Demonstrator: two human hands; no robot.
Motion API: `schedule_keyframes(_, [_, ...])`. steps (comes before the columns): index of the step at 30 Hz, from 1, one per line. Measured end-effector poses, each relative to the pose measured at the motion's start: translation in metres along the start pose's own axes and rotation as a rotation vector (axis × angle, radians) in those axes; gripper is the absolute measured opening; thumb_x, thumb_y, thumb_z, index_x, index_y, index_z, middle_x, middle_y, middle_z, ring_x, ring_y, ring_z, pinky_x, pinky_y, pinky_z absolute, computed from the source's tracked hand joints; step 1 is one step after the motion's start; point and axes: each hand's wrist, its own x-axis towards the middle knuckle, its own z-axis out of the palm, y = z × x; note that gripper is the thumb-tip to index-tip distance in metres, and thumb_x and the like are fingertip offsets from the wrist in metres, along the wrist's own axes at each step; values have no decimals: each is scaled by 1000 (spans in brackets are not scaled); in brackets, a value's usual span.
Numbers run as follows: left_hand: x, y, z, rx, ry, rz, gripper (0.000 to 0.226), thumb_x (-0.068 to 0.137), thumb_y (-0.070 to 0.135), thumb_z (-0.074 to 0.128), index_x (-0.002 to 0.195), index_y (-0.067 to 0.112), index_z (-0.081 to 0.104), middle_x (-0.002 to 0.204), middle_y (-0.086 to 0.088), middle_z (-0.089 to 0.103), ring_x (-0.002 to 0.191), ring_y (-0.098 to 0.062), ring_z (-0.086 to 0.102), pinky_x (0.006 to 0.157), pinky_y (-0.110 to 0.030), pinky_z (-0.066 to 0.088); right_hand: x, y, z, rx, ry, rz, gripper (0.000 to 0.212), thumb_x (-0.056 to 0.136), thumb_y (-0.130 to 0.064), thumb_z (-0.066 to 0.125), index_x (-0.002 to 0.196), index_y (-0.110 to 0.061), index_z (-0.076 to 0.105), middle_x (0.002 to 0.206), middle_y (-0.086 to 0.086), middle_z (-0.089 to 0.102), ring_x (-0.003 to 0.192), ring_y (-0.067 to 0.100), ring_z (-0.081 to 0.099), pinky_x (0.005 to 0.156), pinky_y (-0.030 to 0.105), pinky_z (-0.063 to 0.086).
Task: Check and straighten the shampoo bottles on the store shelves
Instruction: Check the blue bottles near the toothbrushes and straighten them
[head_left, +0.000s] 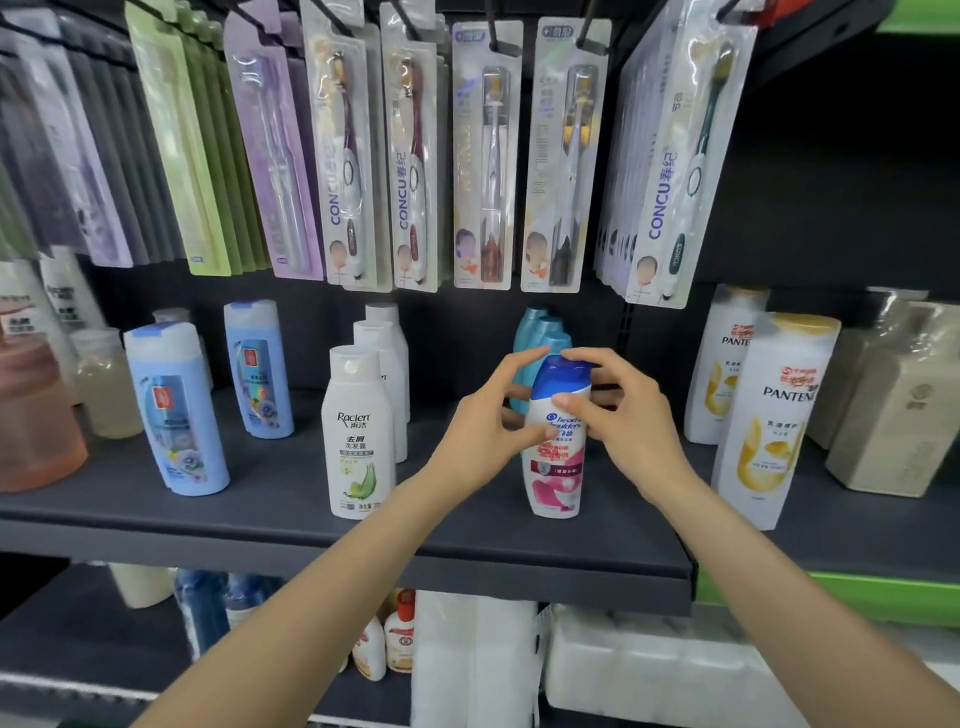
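Observation:
A white Head & Shoulders shampoo bottle (554, 467) with a blue cap and pink label stands upright near the front of the dark shelf (291, 519). My left hand (483, 415) grips its left side, fingers curled around the shoulder. My right hand (618, 410) grips its right side, thumb across the front under the cap. Behind it stands a row of teal bottles (540, 332). To the left is a row of white Racien bottles (358, 431), then blue bottles (176, 410). Two white Pantene bottles (769, 415) stand to the right.
Packaged toothbrushes (483, 156) hang from hooks just above the bottles. A pink jug (31, 410) and a clear bottle (106, 384) stand at far left, beige boxes (893, 410) at far right. The lower shelf holds small bottles (397, 634) and white packs (649, 665).

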Motion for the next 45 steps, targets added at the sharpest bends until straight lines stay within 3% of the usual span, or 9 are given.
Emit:
schedule_keyframes(4, [6,-2,-5,40,12,35,63,80,13,73,130,39,43,104,1,63,84,-2,64,69,-15,53,-1,4,5,80,-8,19,41,85,-14,66,117,-38,57,110,-5,62,99,16,64,79,41,58])
schedule_keyframes(10, [2,-3,-13,62,-10,6,61,81,16,73,122,46,39,97,3,61,76,0,63,64,-9,50,6,4,-4,189,-4,69,28,93,-22,54,121,-29,56,108,-1,64,101,12,64,82,33,57])
schedule_keyframes(15, [0,-5,-14,81,-18,-6,62,82,18,71,122,49,35,101,3,59,78,-3,64,65,-12,52,40,7,-15,-91,68,13,28,95,-20,52,121,-24,59,109,-2,61,105,13,58,91,34,52])
schedule_keyframes(23, [2,-2,-14,61,-48,-32,61,82,16,70,124,45,36,101,0,57,81,-9,65,66,-20,57,74,14,-6,-211,-120,28,35,91,-17,59,126,-20,58,125,5,58,113,18,55,94,28,44])
schedule_keyframes(30, [1,-1,-13,86,-43,-40,61,83,19,70,124,46,34,103,1,57,83,-10,65,66,-20,57,61,19,-3,-169,-2,24,31,86,-13,64,117,-20,61,103,4,65,85,12,60,69,17,46])
schedule_keyframes(33, [0,-1,-13,86,-34,-33,62,83,17,69,122,48,34,103,0,57,82,-8,65,64,-15,55,49,16,-10,-131,42,15,31,86,-14,65,117,-19,62,101,2,65,86,13,62,75,21,51])
schedule_keyframes(36, [-3,-2,-12,82,-18,-25,62,84,19,69,121,52,33,103,2,58,83,-8,64,66,-12,53,38,8,-21,-161,68,-13,31,87,-15,64,117,-22,63,98,-4,64,84,6,60,72,12,49])
schedule_keyframes(41, [-7,-3,-6,98,41,11,66,84,18,69,133,44,35,105,5,59,87,-5,62,70,-7,49,20,-3,-40,-96,48,26,29,84,-19,67,108,-37,64,95,0,66,89,18,64,80,38,56])
schedule_keyframes(45, [-7,-4,-3,80,111,58,82,80,14,73,134,52,25,117,12,53,106,5,52,81,-6,43,2,-18,-55,89,46,104,25,88,-16,63,109,-30,63,93,4,67,89,16,66,67,30,58])
